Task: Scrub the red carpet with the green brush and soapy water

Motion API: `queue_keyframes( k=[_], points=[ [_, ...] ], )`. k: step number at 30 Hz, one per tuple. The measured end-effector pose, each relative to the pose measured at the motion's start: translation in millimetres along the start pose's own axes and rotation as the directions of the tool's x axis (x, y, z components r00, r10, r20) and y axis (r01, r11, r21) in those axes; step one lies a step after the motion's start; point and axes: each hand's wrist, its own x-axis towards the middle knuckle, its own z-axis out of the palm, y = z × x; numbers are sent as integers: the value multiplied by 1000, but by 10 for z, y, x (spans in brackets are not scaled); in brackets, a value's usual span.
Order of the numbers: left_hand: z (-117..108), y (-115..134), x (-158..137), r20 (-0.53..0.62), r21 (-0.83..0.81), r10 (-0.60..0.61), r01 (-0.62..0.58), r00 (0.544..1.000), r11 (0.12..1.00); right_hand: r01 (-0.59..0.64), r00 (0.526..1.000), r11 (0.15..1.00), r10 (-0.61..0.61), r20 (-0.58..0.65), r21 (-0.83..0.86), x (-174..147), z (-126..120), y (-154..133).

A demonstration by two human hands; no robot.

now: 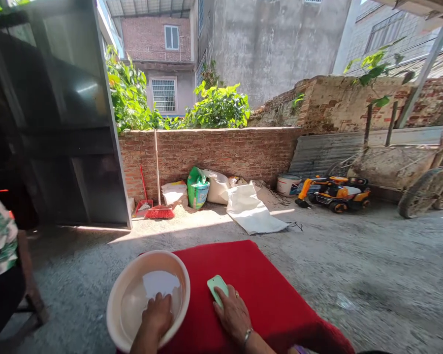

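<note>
A pale pink plastic basin (112, 300) holds clear water and stands on the red cloth (225, 260) covering a low table. My left hand (158, 314) reaches over the near rim to the water, palm down. Its fingers point forward, slightly apart, with nothing visible in them; the fingertips are partly hidden. To the right of the basin, my right hand (233, 312) is closed around a pale green scrub brush (217, 282). The brush looks oblong, with a small hole near its far end. Its underside, against the cloth, cannot be seen.
At the left edge sits a person in a patterned sleeve (0, 231). Beyond the table, a white sack (253, 211) lies on the concrete floor, near a red broom (159, 211), filled sacks (217, 187) and a toy excavator (339, 191). A dark metal gate (59, 123) stands left.
</note>
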Motion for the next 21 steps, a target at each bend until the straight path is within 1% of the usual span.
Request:
queue_keyframes(
  k=[2, 4, 6, 8, 10, 12, 14, 17, 19, 21],
  points=[
    [-2, -38, -54, 6, 16, -6, 6, 1000, 1000, 60, 998, 998, -61, 31, 29, -22, -48, 9],
    [-24, -75, -145, 15, 39, -29, 28, 999, 999, 60, 996, 998, -63, 67, 34, -46, -205, 62],
    [-71, -110, -252, 19, 62, -55, 54, 998, 997, 1, 996, 1000, -1, 85, 3, -68, -439, 184],
    [-137, -141, -330, 23, 82, -71, 69, 997, 994, -83, 993, 996, 86, 80, -42, -64, -647, 381],
    [-193, -171, -355, 61, 99, -80, 74, 995, 992, -154, 985, 986, 158, 71, -65, -36, -741, 606],
    [-224, -206, -351, 99, 103, -90, 80, 991, 992, -132, 988, 990, 136, 79, -52, -20, -724, 785],
    [-226, -243, -344, 114, 118, -95, 81, 989, 990, -91, 993, 996, 92, 75, -13, -27, -660, 867],
    [-207, -283, -330, 101, 148, -83, 68, 991, 987, -92, 994, 995, 89, 65, 47, -31, -589, 830],
    [-206, -288, -315, 88, 153, -82, 68, 993, 986, -117, 991, 991, 111, 77, 66, -17, -585, 761],
    [-219, -283, -307, 77, 156, -105, 92, 992, 984, -126, 988, 990, 118, 98, 71, -7, -606, 708]
  ],
)
